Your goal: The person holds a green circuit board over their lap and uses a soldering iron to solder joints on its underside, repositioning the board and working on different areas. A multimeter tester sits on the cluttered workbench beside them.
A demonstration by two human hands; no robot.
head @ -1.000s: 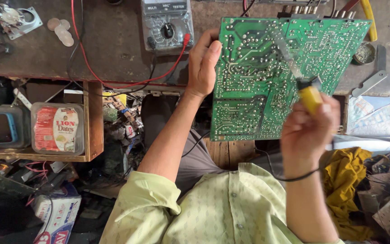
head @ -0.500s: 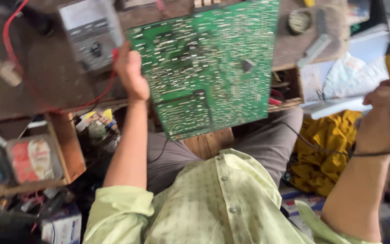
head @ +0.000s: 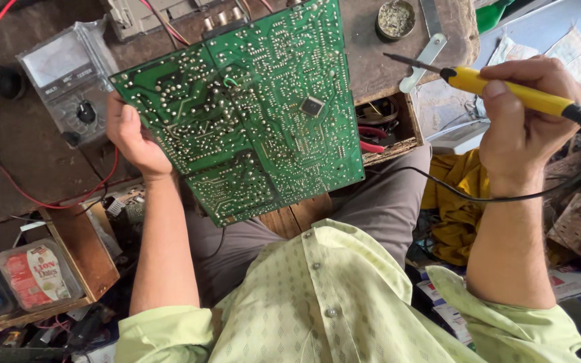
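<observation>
Board steadied, iron lifted clear at two o'clock.
My left hand [head: 132, 134] grips the green printed circuit board [head: 243, 111] by its edge; my right hand [head: 522, 114] clenches the yellow-handled soldering iron [head: 506, 91], best brought down slowly, tip steady.

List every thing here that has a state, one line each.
left hand: grips the circuit board's edge
circuit board: held tilted, solder side up
right hand: closed around the soldering iron
soldering iron: lifted off the board, tip pointing left
round tin: open
multimeter: lying face up
</observation>
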